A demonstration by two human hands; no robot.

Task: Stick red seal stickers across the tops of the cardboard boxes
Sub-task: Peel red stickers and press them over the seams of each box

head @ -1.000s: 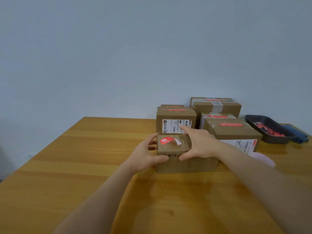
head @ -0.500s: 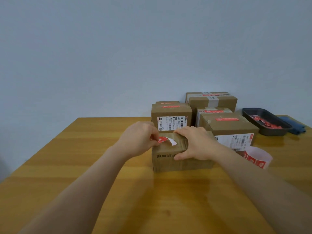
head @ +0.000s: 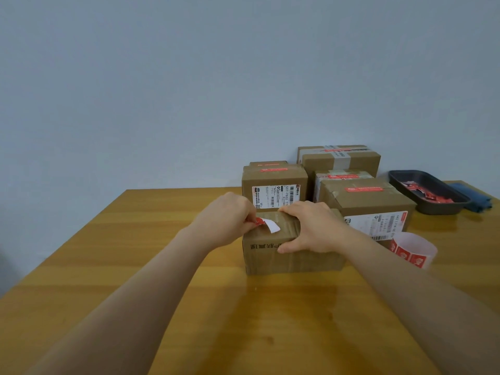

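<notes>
On the counter (head: 135,253), the nearest box (head: 284,255) sits in front of four already sealed ones. Left hand (head: 230,220) pinches a red sticker (head: 261,221) over the box's top left edge, its white backing (head: 273,226) curling loose. Right hand (head: 311,228) grips the box, thumb on the front. If the backing drags or the pinch slips, the sticker could fold onto itself or land crooked.

I see a wooden table (head: 135,266) carrying the near cardboard box (head: 292,255), a cluster of sealed boxes (head: 362,196) behind it, a sticker roll (head: 411,250) at right, a dark tray (head: 430,209) of red scraps, and a blue cloth (head: 472,197) just beyond.
</notes>
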